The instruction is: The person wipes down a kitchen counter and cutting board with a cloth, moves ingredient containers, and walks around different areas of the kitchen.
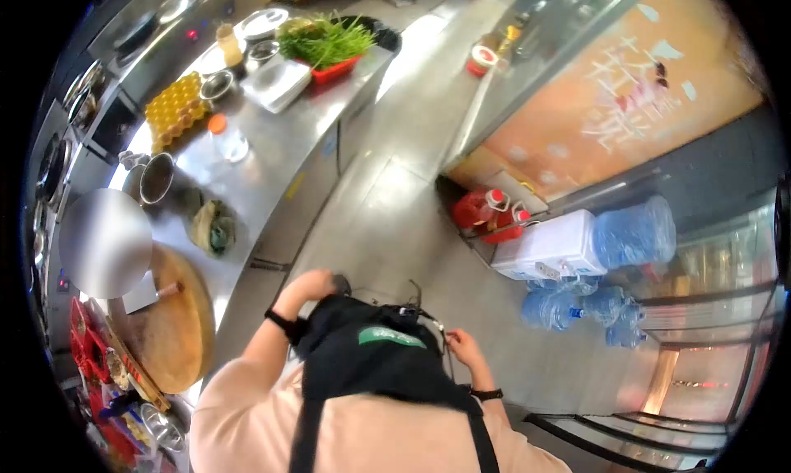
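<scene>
A black apron (362, 353) with a green label covers my front, its straps running over a light peach top. My left hand (311, 286) is curled at the apron's left edge, beside a small dark object (341, 285); what its fingers hold, if anything, is hidden. On the other side, my right hand (466, 348) has its fingertips pinched on a thin cord (438, 323) at the apron's right edge. Dark bands circle both wrists. More dark cord lies loosely across the apron's far edge, between the hands.
On the left, a steel counter (272, 156) bears a round chopping board (185, 341), a cleaver (148, 294), egg trays (175, 106) and a red basket of greens (325, 44). A water dispenser (548, 246), large bottles (548, 308) and red-liquid jugs (479, 209) stand right.
</scene>
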